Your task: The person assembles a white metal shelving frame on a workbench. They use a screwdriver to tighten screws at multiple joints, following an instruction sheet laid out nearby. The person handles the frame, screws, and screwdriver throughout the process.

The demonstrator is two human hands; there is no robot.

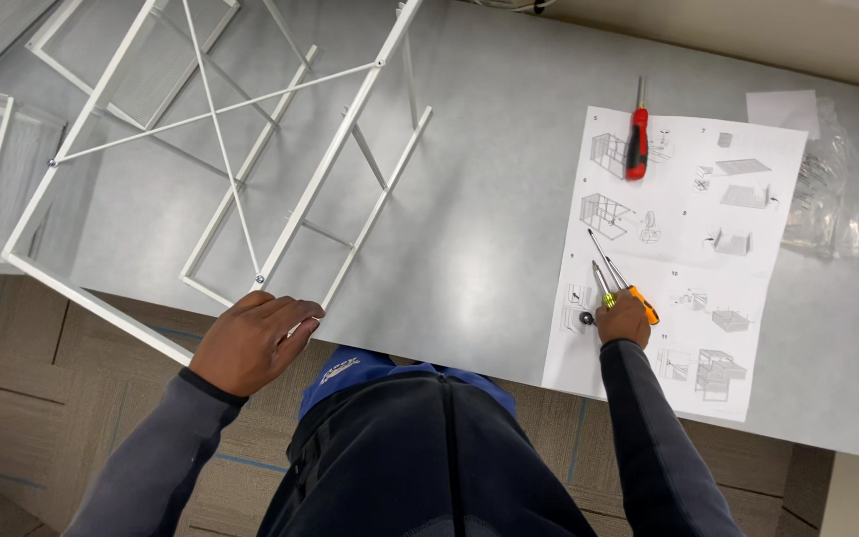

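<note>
White metal frame: white tubular metal rack frame (221,159) with crossed braces lies flat on the grey table (489,229), one corner overhanging the near edge.
Left hand: left hand (251,340) grips that corner, fingers curled over the tube.
Right hand: right hand (622,320) rests on the printed paper instruction sheet (738,268), fingers closed around two screwdrivers (610,280), yellow-green and orange handled.
Nearby: red-handled screwdriver (636,139) lies on the sheet's far part; clear plastic bag (832,194) beside it.

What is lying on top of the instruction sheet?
On the sheet: a red screwdriver near its top, two more screwdrivers and a small dark part by the right hand. The hand covers their handles and the sheet beneath.
</note>
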